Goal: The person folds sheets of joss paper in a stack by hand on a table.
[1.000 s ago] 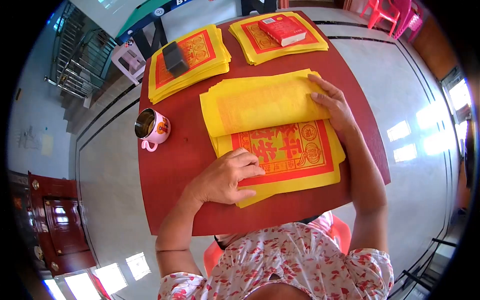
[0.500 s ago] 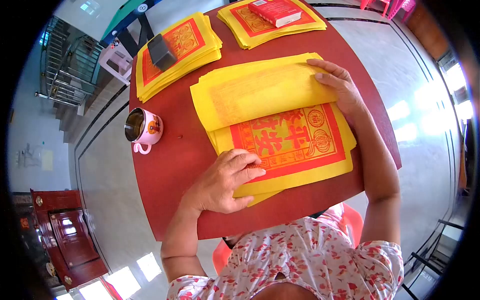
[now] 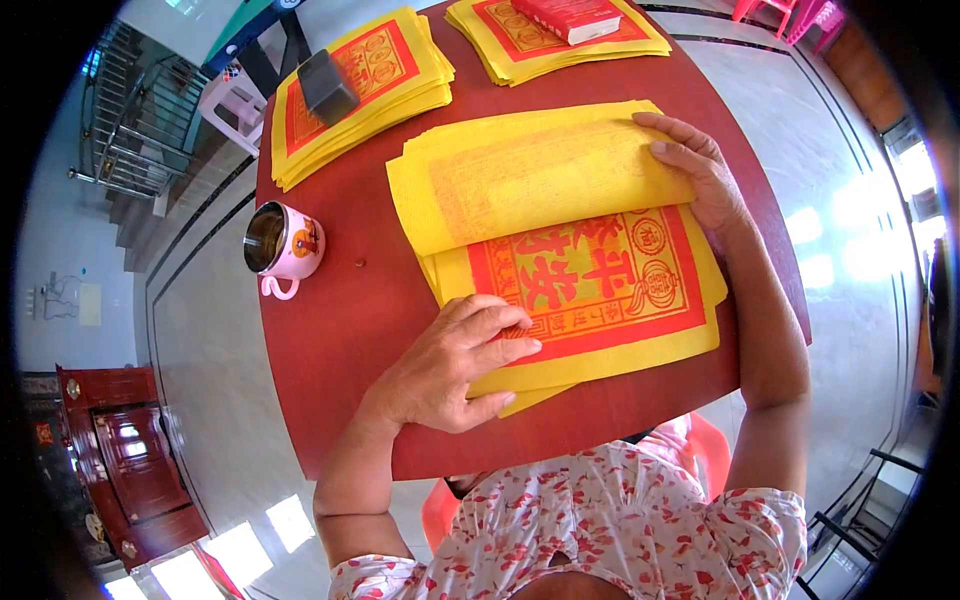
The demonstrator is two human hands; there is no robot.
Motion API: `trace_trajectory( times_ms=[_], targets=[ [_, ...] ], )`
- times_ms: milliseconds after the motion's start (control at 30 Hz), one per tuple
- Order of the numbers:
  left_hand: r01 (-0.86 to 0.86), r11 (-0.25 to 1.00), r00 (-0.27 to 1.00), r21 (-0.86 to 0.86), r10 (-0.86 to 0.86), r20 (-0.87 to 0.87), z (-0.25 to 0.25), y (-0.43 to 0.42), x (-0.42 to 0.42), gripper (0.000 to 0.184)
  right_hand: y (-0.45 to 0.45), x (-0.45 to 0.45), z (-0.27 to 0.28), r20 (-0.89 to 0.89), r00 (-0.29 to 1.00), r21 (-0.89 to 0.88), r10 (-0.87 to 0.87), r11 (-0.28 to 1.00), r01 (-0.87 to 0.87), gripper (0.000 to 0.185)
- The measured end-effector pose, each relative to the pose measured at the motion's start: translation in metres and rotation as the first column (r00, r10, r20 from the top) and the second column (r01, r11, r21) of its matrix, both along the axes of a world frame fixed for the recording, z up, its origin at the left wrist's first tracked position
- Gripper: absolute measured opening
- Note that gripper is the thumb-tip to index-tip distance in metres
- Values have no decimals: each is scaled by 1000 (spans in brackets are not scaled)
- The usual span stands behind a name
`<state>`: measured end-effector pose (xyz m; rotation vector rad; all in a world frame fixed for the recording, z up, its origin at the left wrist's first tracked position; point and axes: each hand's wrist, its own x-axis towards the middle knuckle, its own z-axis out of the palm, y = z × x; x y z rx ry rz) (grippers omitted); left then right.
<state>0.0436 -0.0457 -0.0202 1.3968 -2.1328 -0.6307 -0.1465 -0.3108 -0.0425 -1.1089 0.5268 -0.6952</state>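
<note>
A stack of yellow joss paper sheets (image 3: 620,375) with red and gold printing lies in front of me on the table. Its top sheet (image 3: 540,180) is folded back away from me, pale underside up, baring the print below. My right hand (image 3: 700,175) grips the right end of this folded sheet, thumb and fingers at its edge. Across the stack's lower left edge rests my left hand (image 3: 460,365), fingers loosely bent and apart, touching the printed paper. A small red ribbed thing (image 3: 518,330) shows at its fingertips; its kind is unclear.
On the red table (image 3: 340,370), a pink mug (image 3: 290,245) stands at the left. Behind it is another paper stack (image 3: 400,100) with a dark block (image 3: 327,88) on top. A third stack (image 3: 510,65) at the back bears a red book (image 3: 570,18).
The view has shifted slightly, so the table's things sit a little differently in the picture. Both hands keep nearly the same places on the paper, and the fold looks unchanged.
</note>
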Motion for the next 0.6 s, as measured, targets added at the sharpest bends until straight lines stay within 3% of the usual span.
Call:
trace_trajectory(
  times_ms=[600],
  targets=[
    [-21, 1000, 999, -14, 21, 26, 0, 2, -3, 47, 1, -1, 2, -7, 1000, -11, 2, 1000, -2, 32]
  ],
)
